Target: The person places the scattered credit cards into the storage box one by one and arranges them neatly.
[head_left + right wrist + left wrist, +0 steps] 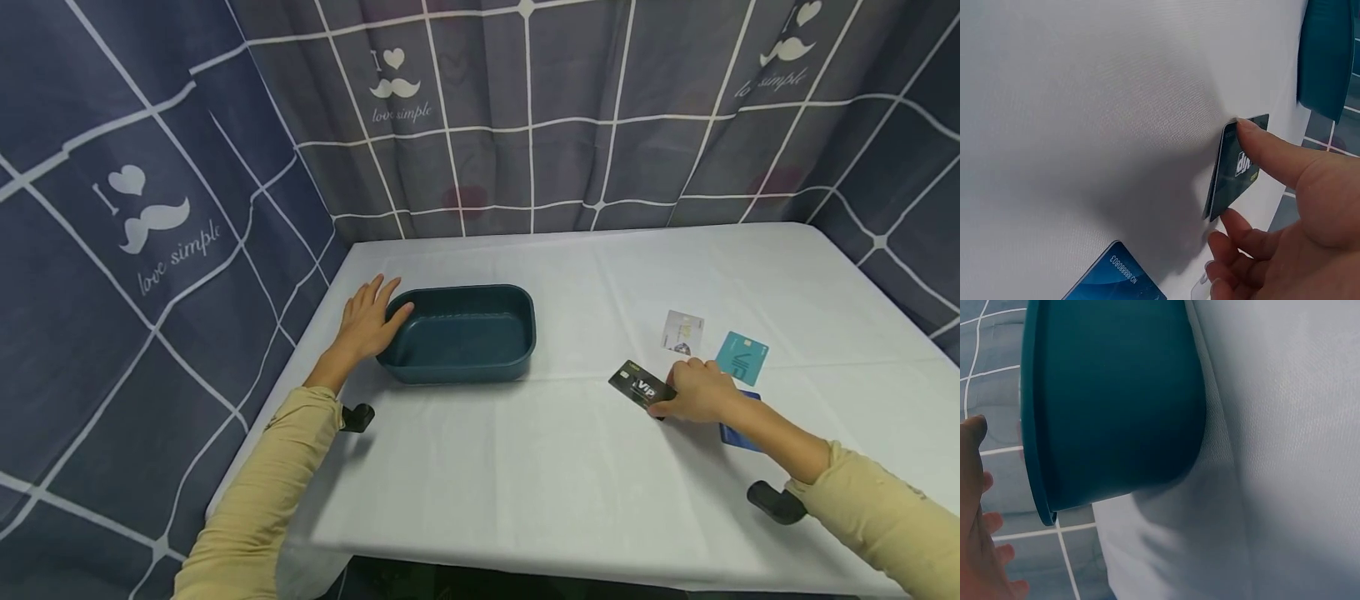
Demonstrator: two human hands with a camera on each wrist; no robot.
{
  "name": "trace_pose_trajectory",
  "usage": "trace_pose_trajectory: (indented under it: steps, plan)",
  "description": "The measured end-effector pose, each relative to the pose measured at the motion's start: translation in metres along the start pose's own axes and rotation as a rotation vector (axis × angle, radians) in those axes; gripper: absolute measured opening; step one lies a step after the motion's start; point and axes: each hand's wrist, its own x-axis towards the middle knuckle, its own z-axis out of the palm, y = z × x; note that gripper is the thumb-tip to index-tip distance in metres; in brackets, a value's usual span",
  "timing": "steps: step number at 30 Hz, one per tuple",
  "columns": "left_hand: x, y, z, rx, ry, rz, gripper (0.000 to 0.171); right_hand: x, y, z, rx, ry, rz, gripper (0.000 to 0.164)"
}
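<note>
With thumb and fingers, my right hand [701, 392] pinches a black VIP card [633, 379] just over the white cloth. In the right wrist view the thumb lies across one end of that card [1232, 172], and a second dark edge shows right behind it. A blue card [742, 439] is partly hidden under the right wrist. Beyond the hand lie a teal card [742, 357] and a pale grey card [682, 332]. At the left end of a dark teal rectangular basin [450, 373], my left hand [367, 323] has its fingers extended beside the rim.
A white cloth [570, 492] covers the table, whose front edge drops off near me. Dark checked curtains [480, 167] rise behind and at both sides. Black wrist devices [776, 502] hang below both sleeves.
</note>
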Motion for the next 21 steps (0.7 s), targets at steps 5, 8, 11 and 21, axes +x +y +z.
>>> trace_pose_trajectory:
  steps: [5, 8, 11, 21]
  plan:
    - [0.0001, -0.0007, 0.0005, 0.013, -0.009, -0.009, 0.066, 0.0011, -0.0001, -0.0002, 0.043, 0.008, 0.008, 0.056]
    - [0.0006, -0.0012, 0.0007, 0.041, -0.032, -0.025, 0.064, 0.0006, -0.0005, 0.0009, 0.069, 0.029, 0.0, 0.059]
    - [0.0001, -0.0009, 0.0006, 0.068, -0.048, -0.037, 0.065, -0.0005, -0.0014, 0.0024, 0.1, 0.032, -0.012, 0.061]
    - [-0.0007, -0.0022, 0.0041, 0.063, -0.049, -0.042, 0.065, -0.0055, -0.0011, 0.0047, 0.118, 0.038, -0.047, 0.061]
